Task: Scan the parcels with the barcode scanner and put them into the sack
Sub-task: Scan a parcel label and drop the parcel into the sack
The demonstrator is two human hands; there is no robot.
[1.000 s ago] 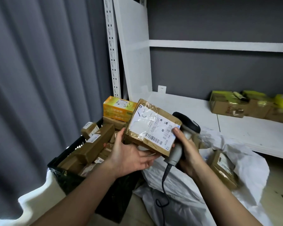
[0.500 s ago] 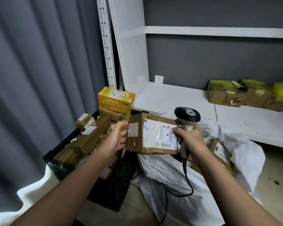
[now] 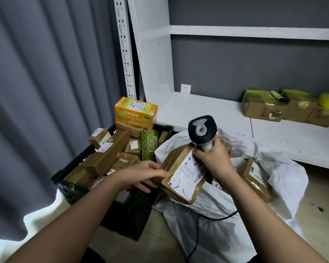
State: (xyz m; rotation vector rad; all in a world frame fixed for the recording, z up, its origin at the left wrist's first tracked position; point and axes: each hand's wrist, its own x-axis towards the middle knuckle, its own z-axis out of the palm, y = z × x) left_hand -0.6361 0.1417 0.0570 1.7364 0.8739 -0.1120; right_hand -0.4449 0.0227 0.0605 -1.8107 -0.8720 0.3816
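A brown taped parcel [image 3: 186,173] with a white barcode label lies tilted over the mouth of the white sack [image 3: 283,173]. My left hand [image 3: 142,173] holds it by its left edge, thumb on top and fingers underneath. My right hand [image 3: 215,158] grips the pale handle of the black-headed barcode scanner [image 3: 201,130], which stands upright just behind the parcel's top edge; its fingertips touch the label. Another labelled parcel [image 3: 254,177] lies inside the sack on the right.
A black crate [image 3: 72,186] at the left holds several brown parcels, an orange box [image 3: 135,112] and a green box [image 3: 148,147]. A white shelf [image 3: 207,111] behind carries taped cartons [image 3: 264,109]. The scanner cable [image 3: 196,242] runs down the sack. Grey curtain on the left.
The parcel has come down and to the right, from in front of me to the sack's mouth, tilting over. The scanner stays in my right hand, now above the parcel.
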